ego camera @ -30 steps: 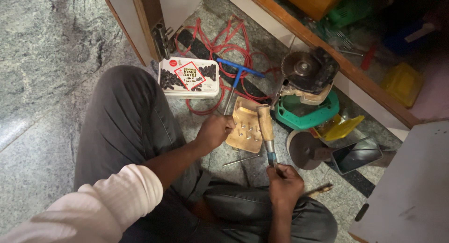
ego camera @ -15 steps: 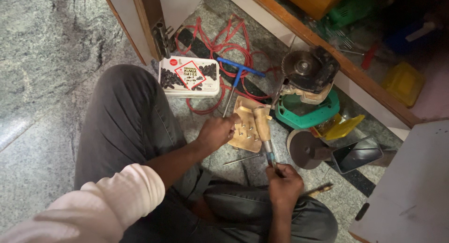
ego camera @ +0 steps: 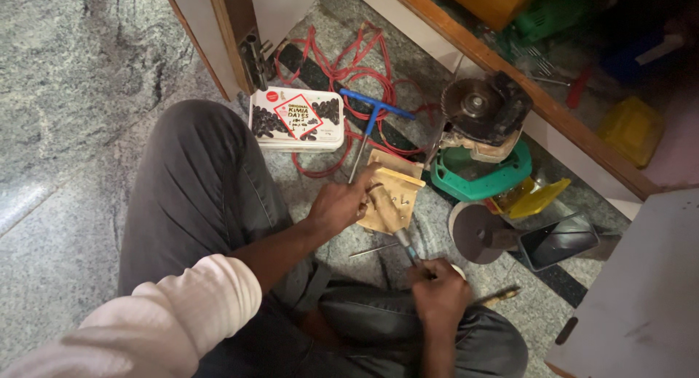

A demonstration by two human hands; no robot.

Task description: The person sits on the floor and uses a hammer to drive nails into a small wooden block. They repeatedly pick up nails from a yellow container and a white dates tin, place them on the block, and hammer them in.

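Sitting on a stone floor, the person works over a small pale wooden block [ego camera: 393,196] lying just beyond the knees, near frame centre. Left hand [ego camera: 338,207], at 9 o'clock of the block, is closed over its near edge and pins it down. Right hand [ego camera: 439,291], at 5 o'clock of the block, is wrapped around the handle end of a wood-handled hand tool [ego camera: 389,216], probably a chisel or screwdriver, whose shaft slants up and left across the block; its tip is hidden.

Risk, as a judgement: the pinning fingers lie just beside the tool's line, so a slip off the wood could drive the shaft into them; the unclamped block could also skate on the smooth stone.

Packages and labels, left to right: a white rectangular tin [ego camera: 296,119] at 11 o'clock of the block, lid printed with dark fruit and a red diamond label; a flat yellow plastic piece [ego camera: 535,197] at 3 o'clock, beside the green-based angle grinder [ego camera: 484,130]; a yellow box [ego camera: 632,129] at 2 o'clock, well apart.
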